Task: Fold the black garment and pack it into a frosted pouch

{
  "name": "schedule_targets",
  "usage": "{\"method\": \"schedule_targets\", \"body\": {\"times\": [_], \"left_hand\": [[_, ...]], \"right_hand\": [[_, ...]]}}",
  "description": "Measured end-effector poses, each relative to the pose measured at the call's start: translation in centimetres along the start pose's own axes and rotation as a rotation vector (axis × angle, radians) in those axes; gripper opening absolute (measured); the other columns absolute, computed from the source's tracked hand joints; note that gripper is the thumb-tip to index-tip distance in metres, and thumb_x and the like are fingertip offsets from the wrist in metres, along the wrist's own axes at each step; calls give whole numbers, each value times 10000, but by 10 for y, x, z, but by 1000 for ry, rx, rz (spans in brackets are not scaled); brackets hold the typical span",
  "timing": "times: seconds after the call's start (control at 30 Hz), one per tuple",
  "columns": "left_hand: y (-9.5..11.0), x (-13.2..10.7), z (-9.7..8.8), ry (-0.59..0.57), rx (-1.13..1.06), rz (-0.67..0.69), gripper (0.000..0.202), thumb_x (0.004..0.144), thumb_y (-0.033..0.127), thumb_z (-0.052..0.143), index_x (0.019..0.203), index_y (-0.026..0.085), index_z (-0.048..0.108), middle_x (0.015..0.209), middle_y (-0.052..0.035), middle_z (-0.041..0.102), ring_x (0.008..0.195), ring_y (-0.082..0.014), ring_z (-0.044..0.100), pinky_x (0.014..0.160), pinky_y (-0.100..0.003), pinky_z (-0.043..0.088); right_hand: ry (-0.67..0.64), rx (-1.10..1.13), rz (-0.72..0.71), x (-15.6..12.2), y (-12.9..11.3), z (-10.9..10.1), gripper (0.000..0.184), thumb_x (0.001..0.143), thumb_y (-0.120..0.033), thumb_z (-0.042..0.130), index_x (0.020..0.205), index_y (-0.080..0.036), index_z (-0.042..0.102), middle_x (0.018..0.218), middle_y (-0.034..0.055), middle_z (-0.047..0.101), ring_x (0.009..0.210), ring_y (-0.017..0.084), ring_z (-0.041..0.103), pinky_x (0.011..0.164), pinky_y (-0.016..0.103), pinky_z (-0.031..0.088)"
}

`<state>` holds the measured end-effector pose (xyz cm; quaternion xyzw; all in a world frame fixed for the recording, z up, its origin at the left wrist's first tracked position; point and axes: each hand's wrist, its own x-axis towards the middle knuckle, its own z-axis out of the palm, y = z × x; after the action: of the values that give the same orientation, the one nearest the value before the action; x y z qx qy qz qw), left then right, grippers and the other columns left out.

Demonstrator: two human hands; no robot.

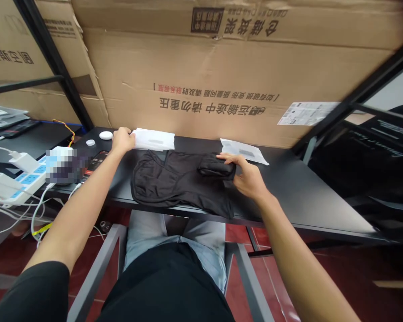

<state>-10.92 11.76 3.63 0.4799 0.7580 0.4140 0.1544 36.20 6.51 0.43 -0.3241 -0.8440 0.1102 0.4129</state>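
Observation:
My left hand is at the back of the desk, its fingers curled at the left end of a flat white packet. My right hand grips a small folded bundle of black cloth, thumb and fingers around its right end. Under and beside that bundle, a thin black fabric garment lies spread flat, reaching the front edge of the desk. Its exact kind is unclear. A second white packet lies behind my right hand, against the cardboard.
A large cardboard box stands along the back of the black desk. To the left are a white power strip with cables, a phone, a round white case and a small white cap. Black metal posts frame both sides.

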Motion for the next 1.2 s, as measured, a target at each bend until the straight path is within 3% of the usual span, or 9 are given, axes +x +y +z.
{"method": "schedule_targets", "body": {"times": [0.07, 0.17, 0.37, 0.5, 0.63, 0.77, 0.9, 1.1, 1.2], "left_hand": [[3, -10, -1, 64, 227, 85, 408, 951, 377, 756, 1287, 148, 723, 1481, -280, 687, 1484, -463, 568, 1225, -621, 478], [19, -28, 3, 133, 517, 276, 508, 1017, 436, 637, 1431, 148, 698, 1583, -297, 614, 1524, -492, 510, 1215, -625, 466], [70, -91, 29, -40, 406, 664, 353, 1084, 405, 597, 1295, 183, 773, 1347, -186, 750, 1335, -381, 659, 1158, -507, 529], [94, -151, 59, -328, 306, 933, 302, 1080, 455, 693, 1224, 203, 774, 1200, -105, 764, 1149, -284, 713, 1048, -411, 570], [106, -189, 89, -336, 433, 1090, 370, 1041, 438, 789, 1299, 177, 746, 1325, -137, 725, 1239, -319, 680, 1002, -415, 584], [113, -192, 106, -338, 531, 1102, 184, 1109, 277, 675, 1245, 172, 743, 1269, -134, 739, 1244, -302, 690, 932, -396, 601], [113, -188, 104, -295, 452, 1040, 168, 1152, 245, 578, 1230, 187, 714, 1306, -138, 732, 1231, -270, 716, 889, -351, 605], [85, -191, 81, -208, 249, 832, 281, 1138, 263, 573, 1405, 190, 623, 1223, -107, 767, 1071, -260, 769, 950, -378, 616], [74, -196, 71, -104, 276, 739, 501, 1079, 321, 665, 1555, 199, 567, 1376, -162, 723, 1211, -323, 740, 977, -429, 621]], "right_hand": [[-62, 1, -27, 6, 7, -1, 528, 738, 6, 545, 1155, -301, 648, 1478, 31, 795, 1532, 306, 660, 1329, 555, 491], [-130, 9, -61, 15, 18, 0, 572, 726, 14, 533, 1185, -297, 671, 1532, 31, 767, 1567, 313, 627, 1333, 577, 490], [-327, -34, -127, 13, 38, -7, 696, 800, 10, 565, 1364, -326, 798, 1720, 11, 623, 1676, 318, 497, 1394, 603, 422], [-223, -131, -92, -4, 31, -18, 576, 957, -69, 561, 1382, -354, 828, 1653, 45, 682, 1590, 340, 601, 1345, 628, 485], [-27, -183, 8, -17, 8, -21, 267, 1072, -294, 650, 1258, -311, 841, 1351, 105, 811, 1231, 342, 797, 1130, 577, 654], [-14, -124, 230, -19, -5, -10, 329, 1017, -499, 790, 1249, -266, 788, 1195, 118, 820, 865, 285, 815, 844, 492, 728], [8, 81, 393, -17, -2, 6, 369, 954, -500, 845, 1230, -269, 761, 1026, 79, 843, 890, 303, 845, 865, 493, 739], [72, 73, 405, -18, 3, 17, 303, 916, -418, 849, 1173, -267, 788, 985, 66, 835, 840, 282, 834, 834, 470, 742], [59, -43, 315, -22, -3, 16, 221, 963, -383, 791, 1150, -269, 818, 1208, 104, 828, 925, 284, 828, 834, 470, 734]]}}
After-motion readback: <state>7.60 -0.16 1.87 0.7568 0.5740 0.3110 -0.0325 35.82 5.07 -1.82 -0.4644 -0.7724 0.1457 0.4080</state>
